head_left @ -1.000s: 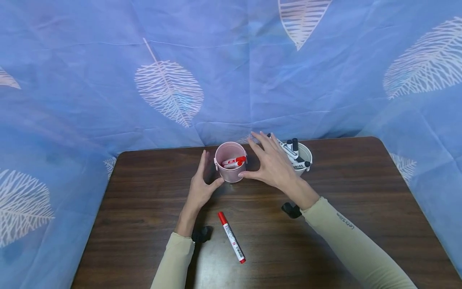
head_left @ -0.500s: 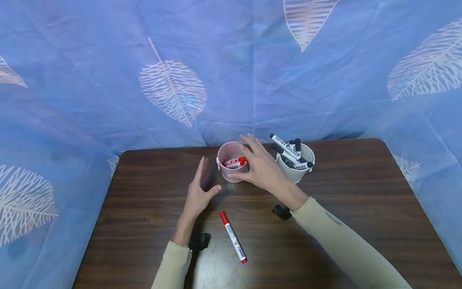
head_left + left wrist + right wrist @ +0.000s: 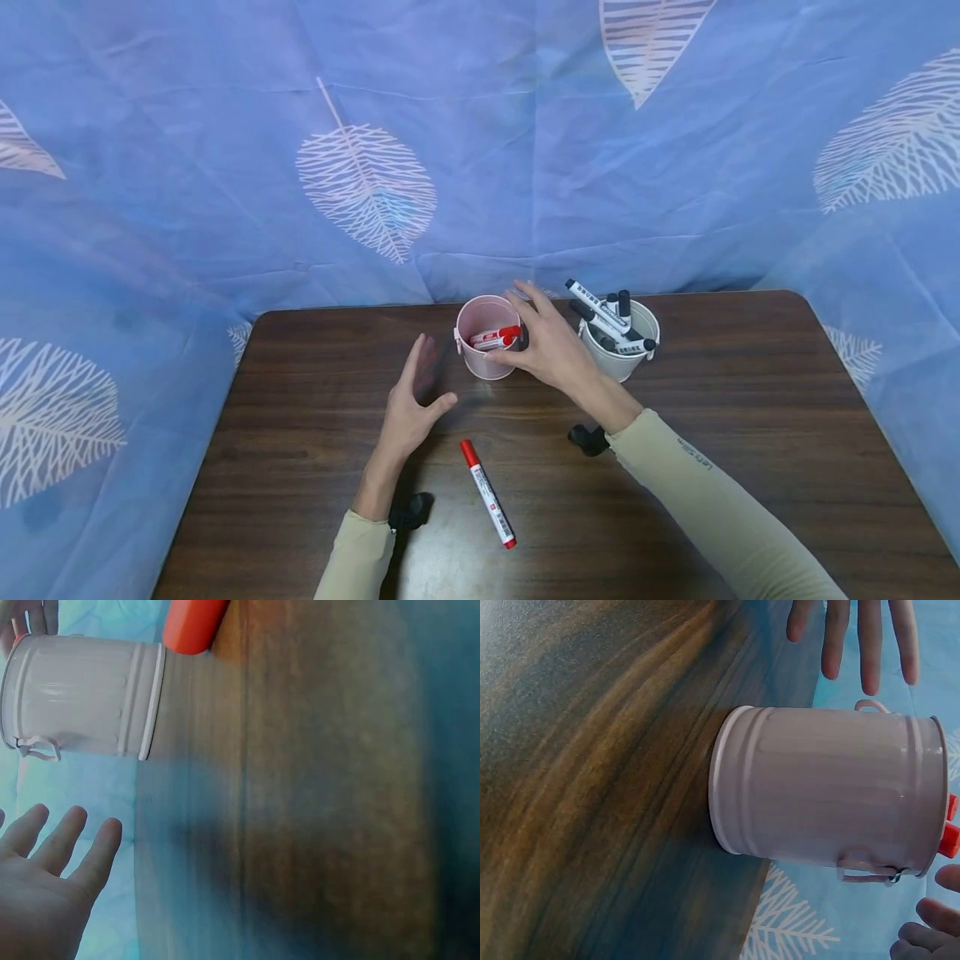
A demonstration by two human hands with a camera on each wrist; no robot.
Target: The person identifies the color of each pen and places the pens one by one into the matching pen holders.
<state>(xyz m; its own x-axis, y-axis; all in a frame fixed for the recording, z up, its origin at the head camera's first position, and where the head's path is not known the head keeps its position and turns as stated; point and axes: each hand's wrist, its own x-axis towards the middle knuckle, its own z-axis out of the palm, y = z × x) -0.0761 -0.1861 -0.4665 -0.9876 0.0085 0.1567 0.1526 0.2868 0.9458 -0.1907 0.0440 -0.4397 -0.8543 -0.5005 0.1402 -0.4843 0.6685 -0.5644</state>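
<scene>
In the head view a pink bucket (image 3: 480,362) stands upright with red markers (image 3: 495,337) inside it. My right hand (image 3: 551,346) is at its right side, fingers spread and slightly bent, thumb in front of the rim. Whether it touches the bucket I cannot tell. My left hand (image 3: 405,417) stands apart from the bucket, to its left and nearer, with fingers extended. A red-capped marker (image 3: 489,498) lies on the table in front. The right wrist view shows the bucket (image 3: 825,787) between fingers of both hands; the left wrist view shows the left palm (image 3: 45,892) facing it.
Right of the pink bucket stands a white bucket (image 3: 617,367) holding several black-capped markers (image 3: 600,308), some sticking up past its rim. Both are near the back edge of the brown wooden table (image 3: 300,433). A blue leaf-print cloth (image 3: 480,167) hangs behind.
My left hand has drawn back from the pink bucket, leftward and nearer to me. My right hand has shifted left toward the bucket, uncovering more of the white bucket. The loose marker stays put.
</scene>
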